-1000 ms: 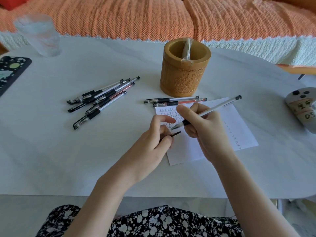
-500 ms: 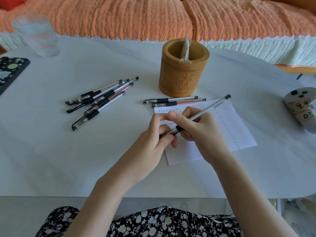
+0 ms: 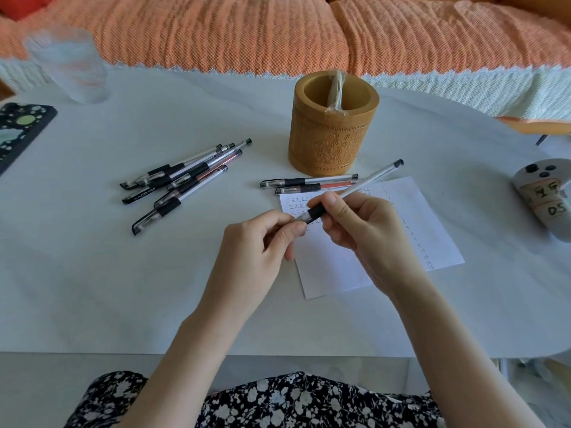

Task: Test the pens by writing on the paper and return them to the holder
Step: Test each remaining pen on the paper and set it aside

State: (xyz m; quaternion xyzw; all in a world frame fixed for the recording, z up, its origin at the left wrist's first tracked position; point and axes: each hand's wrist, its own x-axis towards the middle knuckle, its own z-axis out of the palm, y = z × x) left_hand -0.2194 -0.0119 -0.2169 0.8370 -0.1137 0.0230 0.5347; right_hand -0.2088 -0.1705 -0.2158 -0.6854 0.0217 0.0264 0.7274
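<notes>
My right hand (image 3: 364, 239) grips a clear pen (image 3: 370, 179) by its black grip, slanting up to the right above the paper (image 3: 336, 267). My left hand (image 3: 256, 251) pinches the pen's cap (image 3: 301, 222) at the tip end, so both hands meet there. The tip is hidden. The paper bears rows of written marks at its top left and numbers down its right side. The carved bamboo holder (image 3: 332, 149) stands behind the paper, with a wrapped item inside. Two capped pens (image 3: 309, 182) lie between holder and paper. Several more pens (image 3: 182, 177) lie in a loose pile to the left.
A drinking glass (image 3: 71, 63) stands at the back left, with a dark patterned flat object (image 3: 21, 128) at the left edge. A grey block calendar (image 3: 543, 196) sits at the right edge. An orange-covered sofa (image 3: 216, 32) runs behind the white table (image 3: 123, 288).
My left hand has brought the cap up to the pen tip and the two hands have closed together. The pen has tilted and shifted slightly left.
</notes>
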